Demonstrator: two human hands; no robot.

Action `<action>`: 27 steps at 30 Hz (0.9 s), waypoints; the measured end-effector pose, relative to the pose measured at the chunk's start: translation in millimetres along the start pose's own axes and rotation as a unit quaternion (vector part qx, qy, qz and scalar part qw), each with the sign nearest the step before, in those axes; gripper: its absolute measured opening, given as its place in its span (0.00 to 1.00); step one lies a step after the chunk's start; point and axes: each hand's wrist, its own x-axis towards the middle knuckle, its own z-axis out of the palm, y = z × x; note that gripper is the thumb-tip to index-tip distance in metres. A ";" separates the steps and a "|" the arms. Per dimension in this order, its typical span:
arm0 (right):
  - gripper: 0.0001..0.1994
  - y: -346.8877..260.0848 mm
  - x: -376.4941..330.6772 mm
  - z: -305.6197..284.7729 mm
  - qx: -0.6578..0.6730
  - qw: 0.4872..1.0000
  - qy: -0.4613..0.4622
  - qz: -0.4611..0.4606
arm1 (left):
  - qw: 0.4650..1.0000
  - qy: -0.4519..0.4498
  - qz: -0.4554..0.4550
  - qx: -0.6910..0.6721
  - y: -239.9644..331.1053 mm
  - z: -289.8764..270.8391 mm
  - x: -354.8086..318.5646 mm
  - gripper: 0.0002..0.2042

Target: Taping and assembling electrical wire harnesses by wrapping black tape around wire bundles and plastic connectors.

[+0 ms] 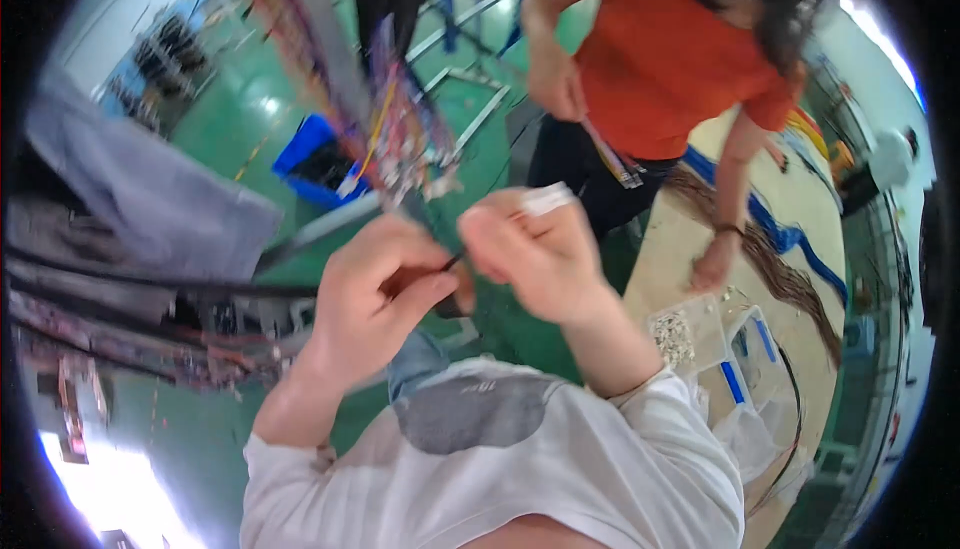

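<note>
My left hand (375, 289) is closed in a pinch on a thin black strand (453, 262), seemingly a wire or a strip; blur hides its exact kind. Close against it, my right hand (535, 254) is curled shut, its fingertips meeting the strand's other end. A small white piece (547, 199), perhaps a tag or tape, lies across the right hand's fingers; I cannot tell whether it is held or stuck on. Just beyond my hands hangs a bundle of coloured wires (405, 144) with pale connectors at the ends.
A blue bin (315, 164) with dark contents stands on the green floor. At right, a wooden table (670, 249) carries brown and blue wire bundles (765, 259) and a clear box of small white parts (675, 339). A co-worker in an orange shirt (660, 59) leans over it, holding wires.
</note>
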 end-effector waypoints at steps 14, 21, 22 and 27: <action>0.11 33.8 6.8 4.8 -0.298 0.935 -0.049 -0.185 | 0.998 0.046 0.023 -0.019 -21.3 -5.7 -6.1 0.04; 0.03 26.2 -0.4 -1.8 -0.331 0.920 -0.119 -0.171 | 0.998 0.010 -0.003 0.059 -26.5 -8.2 -7.8 0.08; 0.03 25.6 -4.9 0.5 -0.332 0.917 -0.132 -0.179 | 0.990 -0.033 -0.038 0.130 -17.7 -12.7 -9.8 0.10; 0.03 22.7 -9.0 1.1 -0.349 0.903 -0.170 -0.186 | 0.956 -0.169 -0.068 0.230 -1.8 -18.3 -0.7 0.13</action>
